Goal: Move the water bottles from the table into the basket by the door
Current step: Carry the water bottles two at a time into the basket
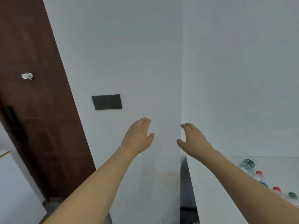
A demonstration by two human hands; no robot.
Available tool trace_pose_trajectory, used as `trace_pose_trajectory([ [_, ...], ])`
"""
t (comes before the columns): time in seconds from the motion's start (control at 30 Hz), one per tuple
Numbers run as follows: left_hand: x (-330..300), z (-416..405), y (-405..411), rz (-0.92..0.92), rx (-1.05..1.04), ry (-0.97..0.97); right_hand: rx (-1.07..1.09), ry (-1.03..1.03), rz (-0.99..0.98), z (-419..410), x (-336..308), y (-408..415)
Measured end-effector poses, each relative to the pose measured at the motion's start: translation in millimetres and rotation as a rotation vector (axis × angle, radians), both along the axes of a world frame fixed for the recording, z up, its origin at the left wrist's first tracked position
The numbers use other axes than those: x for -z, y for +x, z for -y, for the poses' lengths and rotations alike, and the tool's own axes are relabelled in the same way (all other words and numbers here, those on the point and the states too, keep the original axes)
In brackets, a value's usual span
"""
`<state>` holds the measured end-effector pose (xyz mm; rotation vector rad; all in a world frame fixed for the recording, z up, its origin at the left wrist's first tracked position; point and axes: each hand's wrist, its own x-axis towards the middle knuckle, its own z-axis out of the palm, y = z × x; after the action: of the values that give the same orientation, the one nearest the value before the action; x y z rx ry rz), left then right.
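Both my arms reach forward toward the white wall. My left hand (139,136) and my right hand (192,139) are held out with straight fingers, palms facing each other, holding nothing. On the white table (210,183) at the lower right, several clear water bottles show past my right forearm: one lying with a dark label (247,164), one with a red cap (259,177), another red cap (276,189) and a green cap (292,195). No basket is in view.
A dark brown door (40,102) with a black handle (16,123) stands at the left. A dark switch plate (106,101) is on the wall. A wall corner (181,78) runs down between my hands. A dark gap lies beside the table.
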<state>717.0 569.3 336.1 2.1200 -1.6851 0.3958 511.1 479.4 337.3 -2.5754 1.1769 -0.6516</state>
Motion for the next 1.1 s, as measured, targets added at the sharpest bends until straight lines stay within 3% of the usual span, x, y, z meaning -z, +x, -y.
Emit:
trace_pose_trajectory([
  [0.23, 8, 49, -80, -0.017, -0.046, 0.043, -0.018, 0.02, 0.019, 49, 14, -84],
  [0.6, 21, 150, -291, -0.025, -0.105, 0.039, -0.013, 0.021, -0.022, 174, 23, -305],
  [0.73, 24, 174, -331, 0.034, -0.051, 0.075, -0.012, 0.042, -0.023, 199, 26, -339],
  [1.1, 77, 257, -384, -0.219, -0.1, 0.16, 0.006, 0.169, -0.035, 279, 57, -391],
])
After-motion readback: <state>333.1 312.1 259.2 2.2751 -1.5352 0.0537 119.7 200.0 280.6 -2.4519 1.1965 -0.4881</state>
